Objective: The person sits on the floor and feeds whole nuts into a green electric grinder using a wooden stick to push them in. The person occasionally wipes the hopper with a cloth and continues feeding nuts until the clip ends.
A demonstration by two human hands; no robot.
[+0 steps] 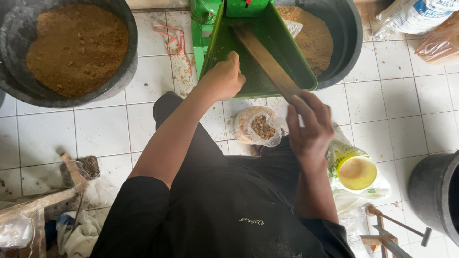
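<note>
My left hand (pixel 222 79) grips the near left rim of a green metal chute (pixel 282 45) that slopes down from a green machine (pixel 239 7). My right hand (pixel 311 126) holds the lower end of a flat wooden stick (pixel 265 59), which lies diagonally inside the chute. A clear plastic bag of brown nuts (pixel 258 126) sits on the white tiled floor between my hands, just below the chute's edge.
A black tub of brown ground meal (pixel 76 48) stands at the upper left; another black tub (pixel 334 36) sits behind the chute. A yellow cup in plastic (pixel 356 172) lies right of my knee. A dark bucket (pixel 435 191) stands at the right edge. Sacks (pixel 420 19) lie upper right.
</note>
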